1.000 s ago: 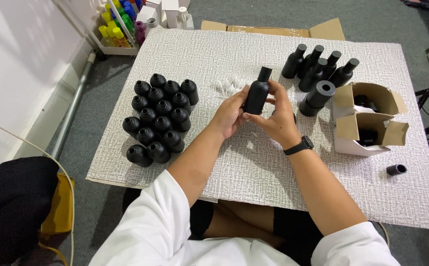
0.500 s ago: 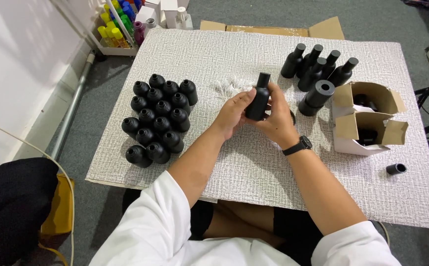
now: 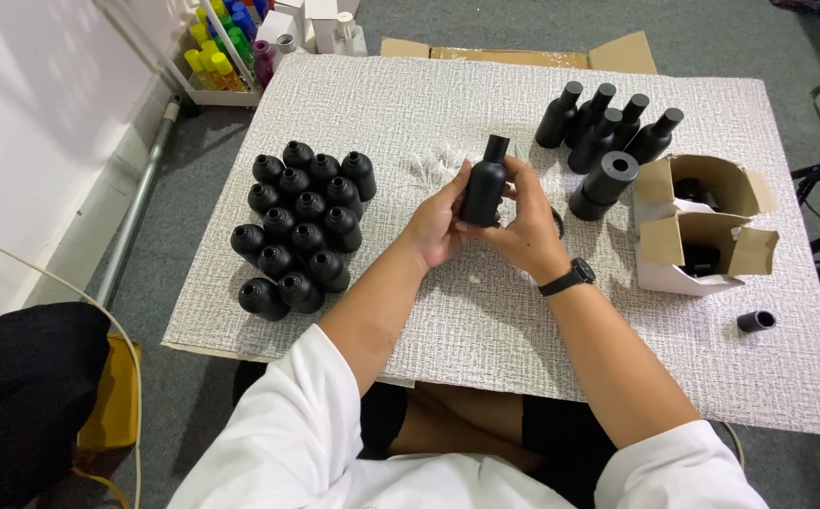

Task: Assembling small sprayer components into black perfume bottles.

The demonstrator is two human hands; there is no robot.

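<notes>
- Right now we are holding a matte black bottle (image 3: 483,189) upright above the middle of the white textured table (image 3: 485,311), its narrow neck pointing up.
- Our left hand (image 3: 440,226) and right hand (image 3: 526,226) are pressing together around the bottle, fingers wrapping its body from both sides.
- We are wearing a black wristwatch (image 3: 565,277) on the right wrist.
- A cluster of open-topped black bottles (image 3: 302,226) is standing well to the left.
- Capped black bottles (image 3: 610,127) are standing at the far right, near a thick black cylinder (image 3: 604,185) and two open cardboard boxes (image 3: 697,226).
- A small black cap (image 3: 755,321) is lying alone at the right edge.
</notes>
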